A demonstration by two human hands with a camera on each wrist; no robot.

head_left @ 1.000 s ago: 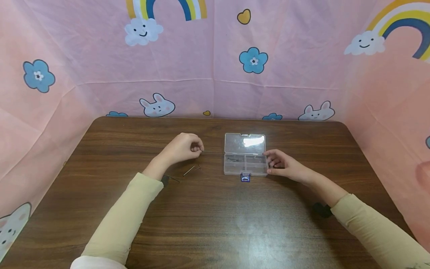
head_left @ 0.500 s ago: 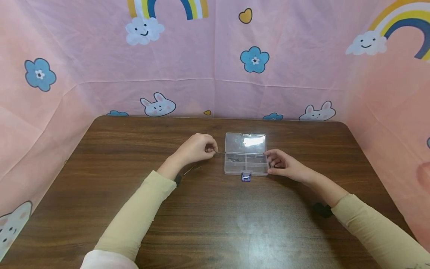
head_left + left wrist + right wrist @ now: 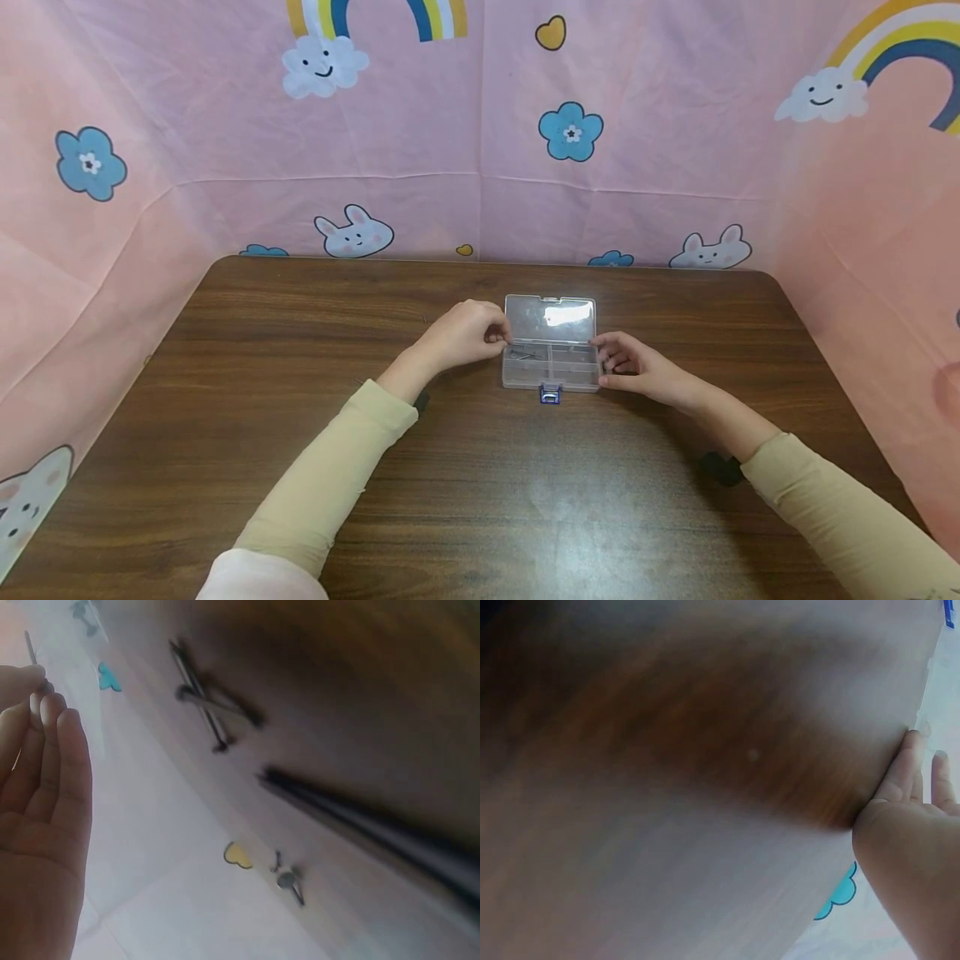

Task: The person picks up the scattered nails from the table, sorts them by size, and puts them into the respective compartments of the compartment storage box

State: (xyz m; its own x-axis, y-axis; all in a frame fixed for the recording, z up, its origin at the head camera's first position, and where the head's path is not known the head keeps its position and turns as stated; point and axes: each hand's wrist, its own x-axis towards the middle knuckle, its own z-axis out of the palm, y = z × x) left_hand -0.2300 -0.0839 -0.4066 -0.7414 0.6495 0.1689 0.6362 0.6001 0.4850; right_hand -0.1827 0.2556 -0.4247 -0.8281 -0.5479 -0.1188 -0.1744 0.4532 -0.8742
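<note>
Left hand (image 3: pixel 468 333): has shifted right over the last second, off the bench (image 3: pixel 465 492) and up to the box's back-left corner, beside the hinge. Thumb and fingertips pinch a thin metal nail (image 3: pixel 31 652), its shaft jutting past them in the left wrist view.
Right hand (image 3: pixel 636 367): same spot throughout; thumb and fingertips touch the box's right side, loosely bent, not seen wrapped round it.
Compartment box (image 3: pixel 525 385): unmoved mid-bench, clear plastic, lid (image 3: pixel 540 320) laid back, blue latch (image 3: pixel 551 394) towards the person.
Stored nails (image 3: pixel 528 356): a few in the back-left compartment.
Loose nails: crossed pair (image 3: pixel 199 697) and a flat-headed nail (image 3: pixel 287 880) on the bench; the left arm masks most of this patch from the head camera.
Dark pointed thing (image 3: pixel 360 820): large and blurred in the left wrist view; cannot tell what.
Reading: pinched nail now at the box rather than over bare wood; judged not yet released. Loose ones remain outside.
</note>
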